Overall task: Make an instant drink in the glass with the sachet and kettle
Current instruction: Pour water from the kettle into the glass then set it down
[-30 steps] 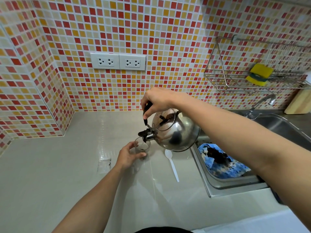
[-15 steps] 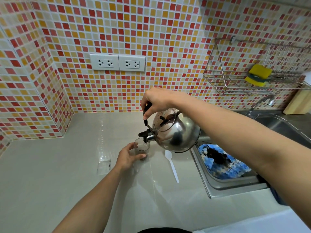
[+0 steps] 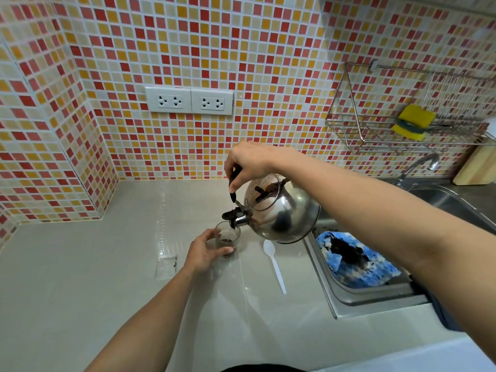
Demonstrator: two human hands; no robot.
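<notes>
A small clear glass (image 3: 228, 238) with dark powder at its bottom stands on the grey counter (image 3: 80, 277). My left hand (image 3: 204, 251) is wrapped around the glass from the left. My right hand (image 3: 249, 162) grips the black handle of a shiny steel kettle (image 3: 281, 210), which is tilted so its black-tipped spout hangs just over the rim of the glass. A clear empty sachet (image 3: 166, 267) lies flat on the counter, left of the glass.
A white plastic spoon (image 3: 275, 264) lies on the counter right of the glass. A steel sink (image 3: 335, 299) with a blue cloth (image 3: 357, 261) in it lies to the right, with a tap behind. A wire rack with a sponge (image 3: 413, 122) hangs on the tiled wall.
The kettle has tipped slightly further towards the glass. Both hands keep their hold.
</notes>
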